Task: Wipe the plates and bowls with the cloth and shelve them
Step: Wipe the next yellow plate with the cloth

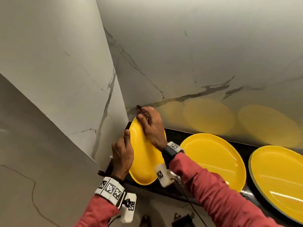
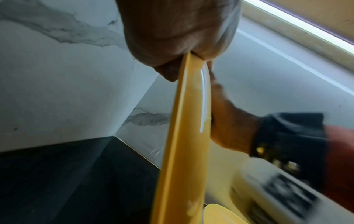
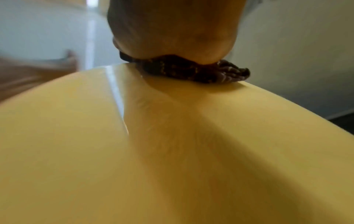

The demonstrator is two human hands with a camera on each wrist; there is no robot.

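Observation:
A yellow plate (image 1: 144,159) stands tilted on its edge in the corner of the black shelf (image 1: 173,133). My left hand (image 1: 123,153) grips its left rim, thumb on the front face; the left wrist view shows the plate (image 2: 184,136) edge-on, pinched at the top by that hand (image 2: 180,37). My right hand (image 1: 150,126) presses a dark patterned cloth (image 1: 144,114) against the plate's upper face near the rim. In the right wrist view the cloth (image 3: 191,70) is bunched under the hand (image 3: 172,30) on the plate (image 3: 153,151).
Two more yellow plates (image 1: 213,159) (image 1: 278,181) lie flat on the shelf to the right, the far one on a stack. Marble walls (image 1: 65,79) meet in a corner just behind the held plate. Dark objects sit below the shelf (image 1: 182,218).

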